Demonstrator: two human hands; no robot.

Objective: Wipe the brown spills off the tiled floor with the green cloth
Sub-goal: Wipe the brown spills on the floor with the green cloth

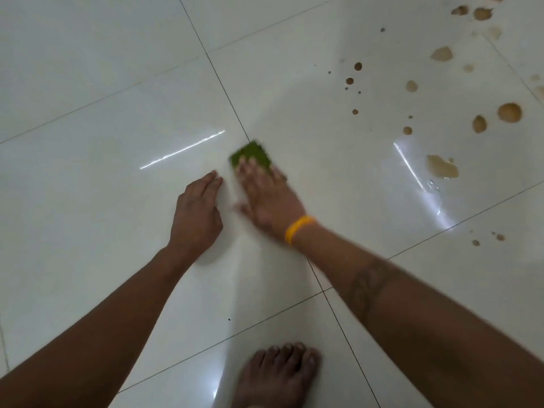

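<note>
A small green cloth [252,152] lies flat on the white tiled floor [103,178] near a tile joint at the centre. My right hand [266,194], with a yellow band on the wrist, presses on the cloth with straight fingers and looks blurred. My left hand [197,207] rests palm down on the floor just left of it, fingers straight. Several brown spills [509,112] are scattered over the tiles at the upper right, with a larger pale brown puddle [442,166] to the right of the cloth.
My bare foot [278,375] stands on the floor at the bottom centre. A few small brown drops [476,242] lie at the right edge. Wet streaks [432,187] glisten below the puddle.
</note>
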